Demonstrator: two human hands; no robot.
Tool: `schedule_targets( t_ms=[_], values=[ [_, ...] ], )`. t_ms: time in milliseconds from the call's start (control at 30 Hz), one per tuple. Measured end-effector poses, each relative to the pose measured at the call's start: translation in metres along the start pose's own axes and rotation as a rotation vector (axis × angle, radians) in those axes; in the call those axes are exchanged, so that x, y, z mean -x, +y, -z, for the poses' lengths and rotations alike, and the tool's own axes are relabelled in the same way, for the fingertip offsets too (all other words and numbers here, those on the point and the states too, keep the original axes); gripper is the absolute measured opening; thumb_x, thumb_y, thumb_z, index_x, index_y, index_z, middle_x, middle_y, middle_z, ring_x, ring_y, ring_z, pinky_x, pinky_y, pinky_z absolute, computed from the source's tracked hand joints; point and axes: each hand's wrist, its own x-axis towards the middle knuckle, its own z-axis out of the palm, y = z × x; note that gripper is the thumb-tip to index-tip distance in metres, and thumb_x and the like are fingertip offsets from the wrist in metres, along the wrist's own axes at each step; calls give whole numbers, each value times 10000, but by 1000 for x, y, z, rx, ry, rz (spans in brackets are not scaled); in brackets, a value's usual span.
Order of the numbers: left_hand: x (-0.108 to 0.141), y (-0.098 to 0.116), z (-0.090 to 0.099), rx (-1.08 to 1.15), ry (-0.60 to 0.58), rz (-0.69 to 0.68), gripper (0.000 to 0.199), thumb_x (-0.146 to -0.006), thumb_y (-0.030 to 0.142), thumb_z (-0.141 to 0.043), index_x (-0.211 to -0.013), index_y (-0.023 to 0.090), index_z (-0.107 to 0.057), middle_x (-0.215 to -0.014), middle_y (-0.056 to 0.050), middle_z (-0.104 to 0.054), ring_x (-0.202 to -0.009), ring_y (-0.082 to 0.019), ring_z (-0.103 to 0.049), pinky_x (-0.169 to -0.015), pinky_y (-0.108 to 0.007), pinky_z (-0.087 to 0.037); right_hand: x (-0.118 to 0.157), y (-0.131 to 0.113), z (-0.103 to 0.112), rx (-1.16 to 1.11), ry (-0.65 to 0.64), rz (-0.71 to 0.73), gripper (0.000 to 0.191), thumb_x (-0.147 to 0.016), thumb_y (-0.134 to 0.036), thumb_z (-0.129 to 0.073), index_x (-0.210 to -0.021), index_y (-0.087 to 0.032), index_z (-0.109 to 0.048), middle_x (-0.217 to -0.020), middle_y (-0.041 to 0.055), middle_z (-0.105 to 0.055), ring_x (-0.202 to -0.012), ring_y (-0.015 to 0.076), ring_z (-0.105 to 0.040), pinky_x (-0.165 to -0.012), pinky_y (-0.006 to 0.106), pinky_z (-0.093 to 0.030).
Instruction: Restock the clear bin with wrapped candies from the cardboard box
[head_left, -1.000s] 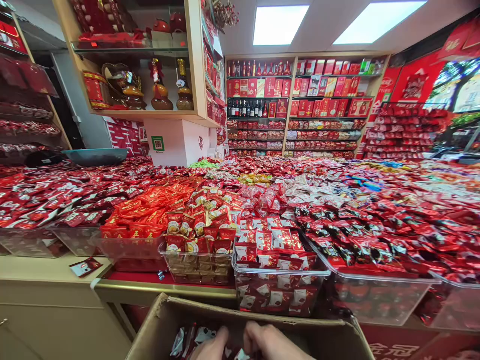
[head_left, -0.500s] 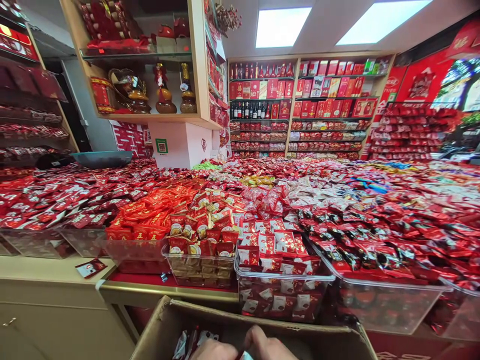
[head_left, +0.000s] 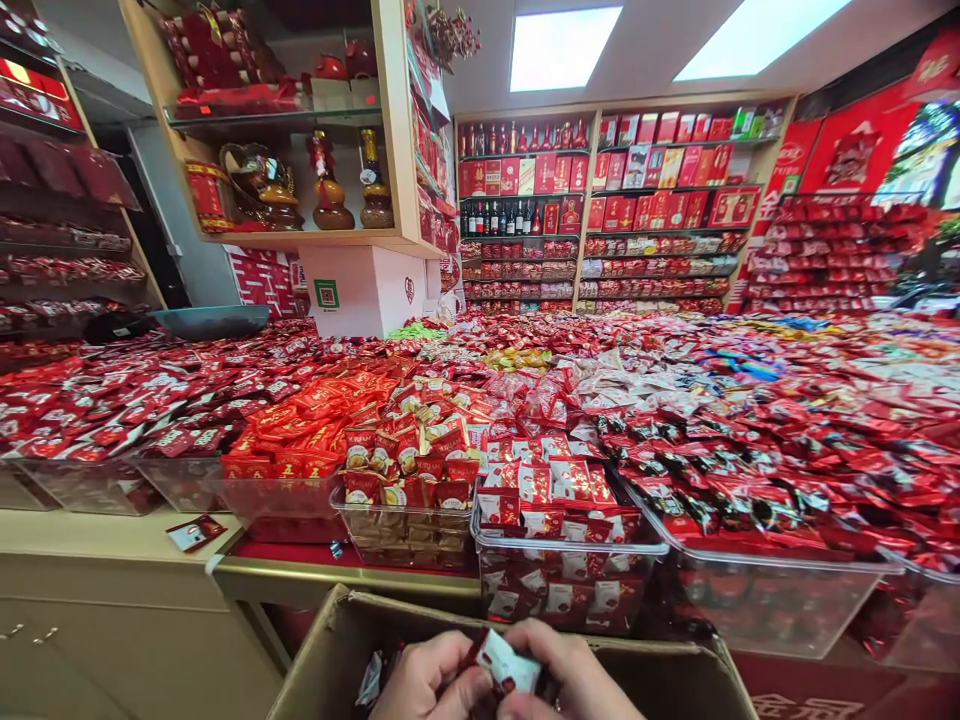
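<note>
My left hand (head_left: 429, 682) and my right hand (head_left: 571, 672) are together at the bottom of the view, both pinching a small white and red wrapped packet (head_left: 508, 662) between their fingers. The hands are over an open cardboard box (head_left: 480, 628), just inside its far wall. More wrapped packets (head_left: 369, 680) lie in the box to the left of my left hand. Most of the box's inside is hidden by my hands and the bottom edge of the view.
Beyond the box, transparent plastic bins (head_left: 568, 585) heaped with red packets line a beige counter (head_left: 112, 560). Red packets cover the wide display behind them. Shelves of red boxes and bottles (head_left: 592, 200) stand at the back, with a tall wooden cabinet (head_left: 300, 130) left of them.
My hands have risen from inside the box to just below its far rim, and a white and red packet now shows between them. The view has shifted slightly.
</note>
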Motion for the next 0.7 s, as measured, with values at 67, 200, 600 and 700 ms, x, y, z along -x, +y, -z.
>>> schedule_targets(
  t_ms=[67,200,600,700],
  values=[
    [1,7,-4,231,10,58,421,-740,572,-470,-768,164,-567,-622,-12,-576,-499,-126,-498,-476,-212,-374,1,-6,1,-112,105,4,356,-674,-432,-631,-873,-142,-575,-665,2,-567,-582,107,-451,-543,202,-369],
    [3,15,-8,412,14,120,391,-762,534,-491,-836,158,-567,-607,2,-604,-457,-107,-535,-409,-179,-335,3,-10,0,-348,142,-56,370,-729,-471,-567,-898,-142,-589,-669,11,-573,-568,108,-472,-535,220,-384],
    [9,17,-7,394,-5,136,371,-835,475,-412,-883,142,-568,-613,-12,-658,-514,-121,-599,-421,-169,-312,6,-17,-4,-574,191,-175,461,-667,-605,-546,-739,-152,-503,-588,-19,-534,-493,89,-457,-499,226,-380],
    [12,22,-6,297,40,68,340,-839,435,-424,-954,153,-575,-761,-31,-673,-632,-139,-606,-531,-194,-420,9,-15,1,-278,204,-70,388,-776,-531,-461,-763,-148,-524,-606,-13,-524,-524,93,-450,-513,219,-370]
  ],
)
